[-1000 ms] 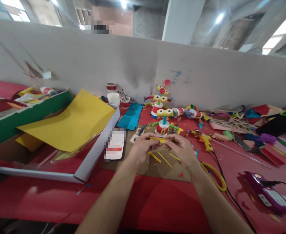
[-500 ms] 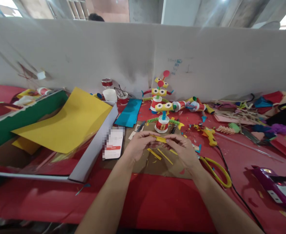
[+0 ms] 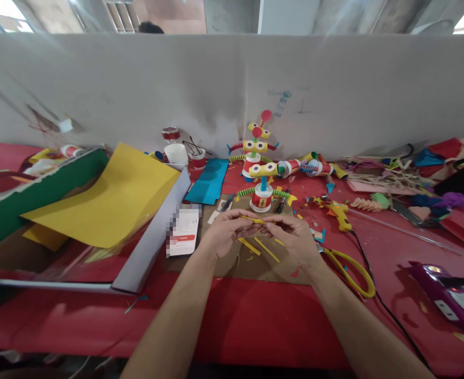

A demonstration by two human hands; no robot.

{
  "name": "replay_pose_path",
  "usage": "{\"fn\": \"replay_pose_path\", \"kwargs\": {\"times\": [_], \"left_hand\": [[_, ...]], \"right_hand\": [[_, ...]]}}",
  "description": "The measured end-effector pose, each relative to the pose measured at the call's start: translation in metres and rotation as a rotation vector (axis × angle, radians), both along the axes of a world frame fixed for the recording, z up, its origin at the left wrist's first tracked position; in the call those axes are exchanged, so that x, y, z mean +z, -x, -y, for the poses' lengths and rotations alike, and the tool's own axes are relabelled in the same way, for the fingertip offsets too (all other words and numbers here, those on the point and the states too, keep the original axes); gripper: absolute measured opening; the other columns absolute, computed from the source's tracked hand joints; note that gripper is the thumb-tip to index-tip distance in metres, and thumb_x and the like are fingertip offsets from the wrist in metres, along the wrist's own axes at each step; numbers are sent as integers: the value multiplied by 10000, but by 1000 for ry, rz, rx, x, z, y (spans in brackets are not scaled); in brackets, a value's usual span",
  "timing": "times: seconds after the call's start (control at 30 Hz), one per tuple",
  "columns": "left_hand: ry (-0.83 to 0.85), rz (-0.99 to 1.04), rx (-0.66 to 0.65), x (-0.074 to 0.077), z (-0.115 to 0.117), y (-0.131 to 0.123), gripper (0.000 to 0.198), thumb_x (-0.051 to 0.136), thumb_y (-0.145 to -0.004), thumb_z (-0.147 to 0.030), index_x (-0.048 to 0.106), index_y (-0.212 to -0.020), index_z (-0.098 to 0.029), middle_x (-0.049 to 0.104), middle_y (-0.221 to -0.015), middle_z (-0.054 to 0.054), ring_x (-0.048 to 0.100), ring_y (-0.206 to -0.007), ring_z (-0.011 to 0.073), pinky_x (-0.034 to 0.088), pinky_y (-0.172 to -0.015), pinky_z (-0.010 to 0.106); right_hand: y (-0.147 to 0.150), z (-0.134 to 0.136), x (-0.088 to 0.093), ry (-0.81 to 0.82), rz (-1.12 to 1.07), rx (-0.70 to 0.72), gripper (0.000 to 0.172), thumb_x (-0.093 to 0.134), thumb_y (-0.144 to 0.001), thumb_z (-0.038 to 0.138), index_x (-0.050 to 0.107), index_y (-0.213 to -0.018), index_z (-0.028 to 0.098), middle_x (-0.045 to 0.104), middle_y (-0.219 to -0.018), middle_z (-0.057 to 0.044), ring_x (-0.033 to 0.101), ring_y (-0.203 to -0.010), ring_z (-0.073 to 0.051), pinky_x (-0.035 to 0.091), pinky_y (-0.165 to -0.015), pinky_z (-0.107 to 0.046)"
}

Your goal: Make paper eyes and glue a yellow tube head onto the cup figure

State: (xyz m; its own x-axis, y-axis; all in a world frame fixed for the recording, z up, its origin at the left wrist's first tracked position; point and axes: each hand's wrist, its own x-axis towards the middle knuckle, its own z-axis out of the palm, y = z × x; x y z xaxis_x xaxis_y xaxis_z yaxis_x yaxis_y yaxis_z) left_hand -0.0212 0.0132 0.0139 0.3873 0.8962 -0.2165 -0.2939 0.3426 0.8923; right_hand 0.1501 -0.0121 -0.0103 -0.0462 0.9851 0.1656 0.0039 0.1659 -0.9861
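A small yellow paper strip is pinched between my two hands, above a brown work mat. My left hand grips its left end, and my right hand has the right end between thumb and fingers. Yellow paper scraps lie on the mat just below. Right behind my hands stands a paper-cup figure with round eyes on a yellow tube, a blue spring neck and green folded arms. A utility knife rests by my left fingers.
On the left is a box with a yellow sheet over it. A phone and blue paper lie nearby. To the right are a glue gun, yellow-handled scissors, a cable and a purple power strip.
The yellow strip has turned so that it shows a thinner edge, while both hands keep hold of it. The camera view has shifted slightly.
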Motion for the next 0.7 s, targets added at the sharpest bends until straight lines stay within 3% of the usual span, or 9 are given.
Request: {"fn": "replay_pose_path", "kwargs": {"times": [0.33, 0.7], "left_hand": [[6, -63, 31, 2, 4, -4, 123, 697, -666, -130, 654, -780, -108, 711, -753, 74, 674, -735, 141, 506, -779, 268], [-17, -93, 49, -1, 4, -6, 204, 706, -637, -118, 654, -833, -132, 710, -783, 56, 669, -734, 140, 505, -768, 279]], "right_hand": [[3, -1, 2, 31, 21, -74, 147, 646, -710, 256, 678, -840, 194, 685, -716, -16, 624, -643, -139, 516, -645, -294], [1, -2, 0, 57, 1, -37, 144, 637, -733, 287, 663, -835, 187, 683, -731, -27, 630, -677, -149, 510, -668, -290]]}}
